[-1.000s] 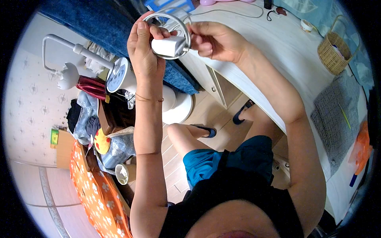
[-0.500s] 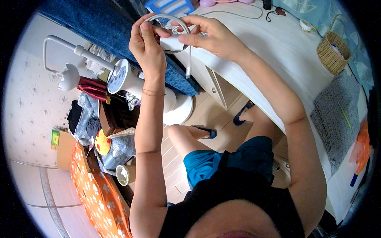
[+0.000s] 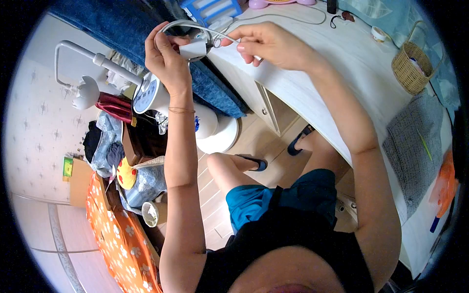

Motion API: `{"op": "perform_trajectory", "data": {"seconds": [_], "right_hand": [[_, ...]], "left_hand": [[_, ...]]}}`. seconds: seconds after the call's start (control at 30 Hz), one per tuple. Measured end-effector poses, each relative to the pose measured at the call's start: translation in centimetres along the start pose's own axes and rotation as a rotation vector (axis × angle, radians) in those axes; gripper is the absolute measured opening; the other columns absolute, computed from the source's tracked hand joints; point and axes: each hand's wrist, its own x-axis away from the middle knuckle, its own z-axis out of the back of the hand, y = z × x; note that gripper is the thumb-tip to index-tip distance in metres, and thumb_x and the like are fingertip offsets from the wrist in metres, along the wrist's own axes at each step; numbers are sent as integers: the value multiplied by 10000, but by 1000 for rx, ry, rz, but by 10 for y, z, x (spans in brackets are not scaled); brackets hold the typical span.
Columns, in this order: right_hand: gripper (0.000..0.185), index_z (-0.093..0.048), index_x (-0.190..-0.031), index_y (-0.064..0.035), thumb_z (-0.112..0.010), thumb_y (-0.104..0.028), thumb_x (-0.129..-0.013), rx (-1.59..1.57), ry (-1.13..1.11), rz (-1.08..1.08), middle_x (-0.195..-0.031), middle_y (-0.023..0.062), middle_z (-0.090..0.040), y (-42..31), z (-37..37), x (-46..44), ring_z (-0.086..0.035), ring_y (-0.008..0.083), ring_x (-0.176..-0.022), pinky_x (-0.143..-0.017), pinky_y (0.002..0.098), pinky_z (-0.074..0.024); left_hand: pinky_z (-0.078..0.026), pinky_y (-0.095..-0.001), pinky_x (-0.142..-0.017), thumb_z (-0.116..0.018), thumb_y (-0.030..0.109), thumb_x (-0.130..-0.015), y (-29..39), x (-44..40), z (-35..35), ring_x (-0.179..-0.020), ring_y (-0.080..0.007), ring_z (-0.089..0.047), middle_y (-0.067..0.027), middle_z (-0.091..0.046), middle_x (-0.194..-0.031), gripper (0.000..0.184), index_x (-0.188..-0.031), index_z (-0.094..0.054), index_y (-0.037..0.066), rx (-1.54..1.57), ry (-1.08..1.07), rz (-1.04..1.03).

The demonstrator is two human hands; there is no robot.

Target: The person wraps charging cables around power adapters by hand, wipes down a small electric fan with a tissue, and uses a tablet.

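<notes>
My left hand (image 3: 168, 56) is closed around a white charger block (image 3: 194, 49) and loops of its white cable (image 3: 188, 23). The cable arcs over the top of the block and runs across to the right. My right hand (image 3: 268, 45) pinches the cable near its end, with a short white tip poking out below the fingers. Both hands are raised in front of me, the right one over the edge of the white desk (image 3: 342, 63). Part of the block is hidden by my left fingers.
A blue and white rack (image 3: 212, 10) stands at the desk's far edge. To the right are a wicker basket (image 3: 412, 68), a tape roll (image 3: 377, 34) and a grey cloth (image 3: 415, 146). A white floor lamp (image 3: 146, 95) stands left beside the blue curtain (image 3: 122, 34).
My left hand has moved left with the block. My right hand has shifted right, away from the block, and now grips the cable end that hung loose, drawing the cable sideways.
</notes>
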Motion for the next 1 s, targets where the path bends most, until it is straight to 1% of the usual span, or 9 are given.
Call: {"op": "perform_trajectory", "data": {"seconds": [0.13,0.27,0.37,0.43,0.47,0.67,0.8,0.9,1.0], "right_hand": [[217,-567,-1039,-27,-487,-111,-856,386,173,200,-684,7,-546,4,17,2,-477,40,-639,-584,186,-406],[158,-592,-923,-67,-539,-173,-819,742,406,463,-683,62,-551,2,25,3,-569,193,-625,-586,281,-449],[168,-606,-873,-12,-545,-161,-823,439,535,446,-733,28,-590,20,13,-9,-540,85,-657,-595,239,-430],[169,-584,-877,-11,-527,-167,-844,34,415,464,-714,23,-569,35,6,-17,-534,88,-652,-592,230,-432],[170,-572,-880,-11,-518,-170,-854,-168,351,467,-705,20,-558,39,4,-20,-532,89,-650,-591,226,-433],[190,-554,-895,-51,-502,-231,-868,-646,360,409,-694,8,-532,21,-12,-13,-507,82,-630,-585,207,-435],[189,-572,-889,-67,-510,-243,-861,-992,163,238,-687,-7,-522,20,-12,-8,-471,67,-608,-537,186,-389],[208,-597,-883,-79,-538,-273,-839,-1064,-11,119,-658,-29,-497,29,-5,-10,-394,43,-546,-483,170,-314],[228,-613,-872,-83,-556,-298,-821,-675,150,19,-620,-47,-471,26,-4,-7,-383,35,-550,-480,169,-301]], "left_hand": [[-459,-212,-568,-372,172,-924,-3,4,3,-582,-110,-551,-58,-553,-612,270,-1024,-485,-52,222,-61,137],[-507,-272,-607,-395,216,-914,7,7,-1,-584,-153,-565,-48,-527,-614,307,-1052,-463,-50,558,-87,346],[-517,-328,-650,-382,221,-916,10,12,-9,-613,-158,-551,-31,-497,-621,285,-1041,-469,-21,755,-103,503],[-517,-351,-670,-385,233,-914,9,15,-13,-634,-152,-534,-18,-479,-614,279,-1046,-469,2,809,-93,597],[-516,-348,-670,-387,234,-914,8,15,-15,-633,-152,-533,-17,-478,-614,279,-1045,-469,2,841,-108,600],[-512,-331,-644,-386,233,-915,7,13,-25,-629,-151,-530,-18,-481,-611,283,-1052,-469,-1,849,-181,534],[-510,-308,-633,-400,227,-911,14,12,-31,-592,-146,-529,-31,-499,-604,289,-1049,-470,-18,774,-191,446],[-495,-269,-618,-408,223,-910,16,11,-32,-570,-130,-524,-41,-514,-603,291,-1040,-475,-29,629,-251,295],[-473,-234,-593,-417,222,-909,16,11,-29,-561,-116,-523,-48,-522,-598,297,-1036,-479,-40,462,-264,205]]}}
